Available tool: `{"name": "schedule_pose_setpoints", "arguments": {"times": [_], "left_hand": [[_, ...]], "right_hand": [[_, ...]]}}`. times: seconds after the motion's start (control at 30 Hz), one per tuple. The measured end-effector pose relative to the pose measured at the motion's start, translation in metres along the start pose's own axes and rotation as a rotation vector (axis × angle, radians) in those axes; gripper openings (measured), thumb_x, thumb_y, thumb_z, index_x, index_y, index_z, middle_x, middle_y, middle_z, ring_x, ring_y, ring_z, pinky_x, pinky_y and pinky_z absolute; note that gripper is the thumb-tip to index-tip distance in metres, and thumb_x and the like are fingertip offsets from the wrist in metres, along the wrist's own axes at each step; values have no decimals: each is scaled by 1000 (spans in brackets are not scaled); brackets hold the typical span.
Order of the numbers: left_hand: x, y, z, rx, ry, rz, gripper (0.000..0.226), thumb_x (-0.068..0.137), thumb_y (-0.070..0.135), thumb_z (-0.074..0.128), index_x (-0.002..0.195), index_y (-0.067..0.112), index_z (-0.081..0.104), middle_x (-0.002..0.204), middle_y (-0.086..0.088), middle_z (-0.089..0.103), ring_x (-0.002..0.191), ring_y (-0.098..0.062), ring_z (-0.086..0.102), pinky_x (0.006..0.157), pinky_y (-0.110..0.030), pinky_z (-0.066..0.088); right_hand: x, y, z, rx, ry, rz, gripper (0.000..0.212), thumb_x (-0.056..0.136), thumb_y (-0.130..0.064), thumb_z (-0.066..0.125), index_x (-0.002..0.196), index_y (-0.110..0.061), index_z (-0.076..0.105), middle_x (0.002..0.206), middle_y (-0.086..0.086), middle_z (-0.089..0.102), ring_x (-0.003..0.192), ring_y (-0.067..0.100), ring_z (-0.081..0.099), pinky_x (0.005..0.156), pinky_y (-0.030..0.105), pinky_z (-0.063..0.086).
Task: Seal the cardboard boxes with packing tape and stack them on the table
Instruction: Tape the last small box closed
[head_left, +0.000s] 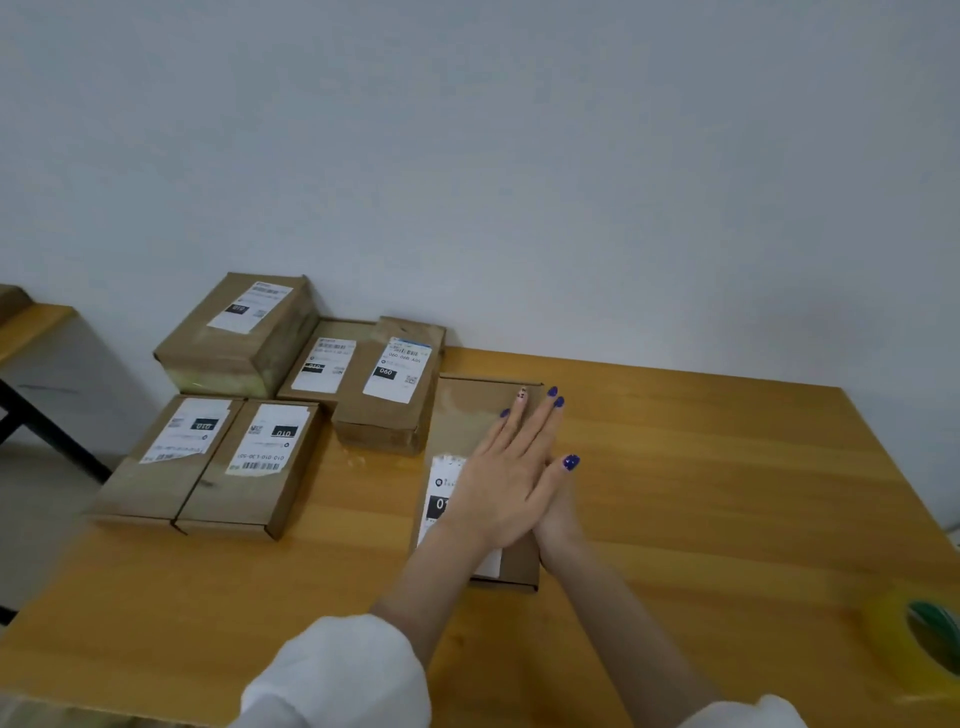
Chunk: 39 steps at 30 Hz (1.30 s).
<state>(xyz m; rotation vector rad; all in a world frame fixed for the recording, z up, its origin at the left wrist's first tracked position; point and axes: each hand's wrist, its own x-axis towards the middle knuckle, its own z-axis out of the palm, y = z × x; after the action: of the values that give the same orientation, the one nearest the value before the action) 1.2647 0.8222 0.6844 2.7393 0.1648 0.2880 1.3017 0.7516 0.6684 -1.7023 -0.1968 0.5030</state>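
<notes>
Now the left hand (506, 483) lies flat, its fingers (535, 426) straight and a little spread, on a cardboard box (467, 415) in the middle of the wooden bench (701, 467). The right hand (563, 525) is under it; I cannot tell how its fingers stand. A tape roll (914, 649) lies at the right edge. Other labelled boxes (249, 467) stand to the left, near the pale wall (467, 156).

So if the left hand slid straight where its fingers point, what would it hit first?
Probably nothing soon: the left hand lies flat on the box, and beyond lies bare table, then the wall.
</notes>
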Motion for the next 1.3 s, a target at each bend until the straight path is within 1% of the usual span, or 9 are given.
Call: {"name": "schedule_pose_setpoints", "arguments": {"times": [0.13, 0.3, 0.47, 0.57, 0.67, 0.83, 1.03, 1.17, 1.3], "left_hand": [[-3, -31, -1, 82, -32, -173, 63, 88, 58, -11, 143, 28, -18, 153, 7, -21, 140, -11, -27, 116, -31, -14], [-18, -60, -19, -97, -38, -643, 75, 97, 55, 9, 147, 4, -13, 155, -15, -19, 141, -25, -24, 116, -38, -11], [-1, -25, -28, -393, 121, -342, 73, 94, 58, 12, 149, 14, -7, 155, 2, -21, 137, -3, -24, 114, -25, -13], [-6, -19, -43, -786, 247, -400, 63, 98, 53, 21, 150, 27, -2, 156, 15, -7, 141, 3, -8, 119, -26, 2], [-6, -13, -62, -1216, 321, -549, 59, 97, 57, 26, 149, 31, 20, 143, 24, 26, 132, 5, 25, 94, -3, 28], [-3, -27, -55, -1270, 224, -527, 55, 97, 58, 16, 138, 32, 42, 133, 13, 54, 116, 3, 54, 92, -14, 44], [-18, -38, -49, -1389, 355, -832, 72, 93, 66, 16, 128, 17, 55, 117, -8, 66, 111, -26, 60, 91, -40, 46], [-21, -19, -62, -1342, 175, -689, 54, 88, 62, 40, 116, 20, 59, 101, -5, 73, 92, -23, 70, 82, -39, 54], [-26, -10, -61, -1264, 181, -609, 32, 80, 45, 59, 101, 21, 59, 84, 0, 74, 75, -15, 71, 66, -27, 56]], "right_hand": [[-4, -8, -2, 99, 38, 138, 37, 98, -46, 44, 111, -14, 58, 106, -1, 65, 93, 13, 62, 86, 34, 48], [-8, -13, -20, -9, 33, 111, 38, 96, -55, 38, 110, -23, 52, 95, -11, 59, 84, 3, 54, 70, 24, 39], [-3, -19, -13, 2, 7, 63, 49, 94, -57, 43, 122, -19, 54, 111, -8, 62, 102, 10, 57, 90, 29, 45], [-4, -24, -19, 62, -32, 71, 45, 90, -61, 50, 114, -24, 60, 113, -4, 67, 105, 14, 62, 99, 41, 46], [-2, -29, -31, 133, -87, 154, 37, 88, -61, 53, 103, -28, 63, 110, -1, 70, 104, 18, 65, 97, 42, 49], [-7, -34, -39, 208, -176, 195, 44, 91, -53, 52, 113, -18, 67, 92, 5, 75, 81, 20, 72, 62, 28, 53], [-4, -67, -42, 113, -48, -43, 29, 92, -54, 50, 99, -29, 63, 107, -1, 70, 102, 15, 64, 92, 32, 48], [1, -77, -36, -2, -132, -112, 28, 95, -54, 42, 95, -33, 60, 105, -18, 65, 105, 1, 59, 85, 19, 42], [11, -86, -29, 28, -136, -56, 64, 90, -71, 22, 144, -40, 36, 150, -19, 33, 136, 4, 33, 116, 32, 20]]}}
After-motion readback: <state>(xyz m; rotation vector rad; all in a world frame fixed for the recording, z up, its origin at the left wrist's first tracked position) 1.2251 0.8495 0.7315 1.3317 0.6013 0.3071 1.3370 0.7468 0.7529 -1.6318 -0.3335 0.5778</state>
